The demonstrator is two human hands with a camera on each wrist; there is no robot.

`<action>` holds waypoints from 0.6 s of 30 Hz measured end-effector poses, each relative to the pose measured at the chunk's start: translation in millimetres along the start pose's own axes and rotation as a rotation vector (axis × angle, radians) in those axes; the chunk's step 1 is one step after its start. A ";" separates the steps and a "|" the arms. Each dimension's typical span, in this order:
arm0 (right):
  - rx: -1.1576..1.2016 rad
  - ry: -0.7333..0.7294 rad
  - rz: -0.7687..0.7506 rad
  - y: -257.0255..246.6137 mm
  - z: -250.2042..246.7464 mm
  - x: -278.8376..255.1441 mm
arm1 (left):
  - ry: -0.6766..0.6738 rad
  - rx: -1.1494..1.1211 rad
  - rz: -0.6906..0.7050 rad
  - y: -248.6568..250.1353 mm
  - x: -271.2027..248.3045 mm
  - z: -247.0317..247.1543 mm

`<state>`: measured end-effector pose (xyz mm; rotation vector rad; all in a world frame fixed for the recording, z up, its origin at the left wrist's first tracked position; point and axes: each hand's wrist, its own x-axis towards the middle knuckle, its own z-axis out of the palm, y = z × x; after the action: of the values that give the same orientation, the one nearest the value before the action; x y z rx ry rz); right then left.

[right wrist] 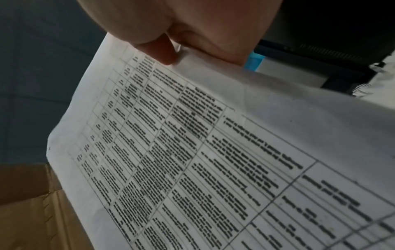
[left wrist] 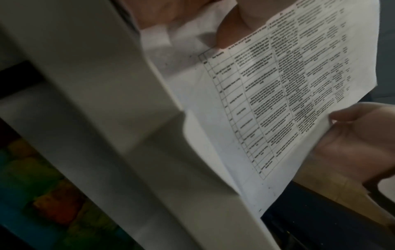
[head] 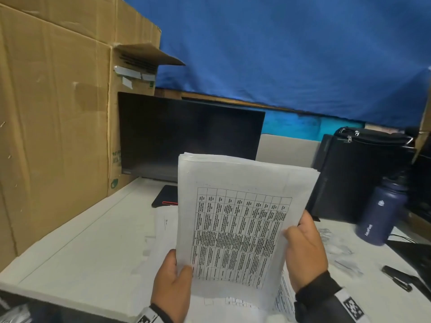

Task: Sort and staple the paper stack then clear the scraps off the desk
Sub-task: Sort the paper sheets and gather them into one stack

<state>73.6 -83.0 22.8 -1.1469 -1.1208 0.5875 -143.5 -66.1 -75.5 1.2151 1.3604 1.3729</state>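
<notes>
I hold a stack of white printed sheets (head: 240, 206) upright above the desk, its top page showing a table of small text. My left hand (head: 173, 283) grips the stack's lower left edge, thumb on the front. My right hand (head: 303, 248) grips the right edge, thumb on the page and fingers behind. The same paper stack (left wrist: 288, 88) fills the left wrist view and, as the paper stack (right wrist: 213, 152), the right wrist view. More loose sheets (head: 163, 227) lie on the desk under it. A black stapler (head: 398, 277) lies at the right. Crumpled paper scraps (head: 338, 250) lie near my right hand.
A dark monitor (head: 191, 138) stands behind the stack, a large cardboard box (head: 56, 127) at the left. A navy bottle (head: 382, 213) and a black bag (head: 363, 173) stand at the right. A black notebook with a red pen (head: 165, 197) lies under the monitor. The white desk (head: 81, 248) extends left.
</notes>
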 end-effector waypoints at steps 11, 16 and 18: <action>-0.035 -0.125 0.158 36.0 -3.2 -3.1 | -0.146 0.193 0.134 10.8 -8.4 -4.9; 0.056 0.053 0.087 23.5 -56.7 -6.2 | -0.445 0.332 0.214 25.6 -14.4 0.5; 0.149 0.152 0.152 28.5 -89.9 -9.7 | -0.518 0.557 0.245 19.5 -8.6 0.9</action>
<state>156.5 -117.8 -7.1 -1.1337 -0.8516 0.6783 -139.7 -75.6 -56.8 1.9971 1.2718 0.7461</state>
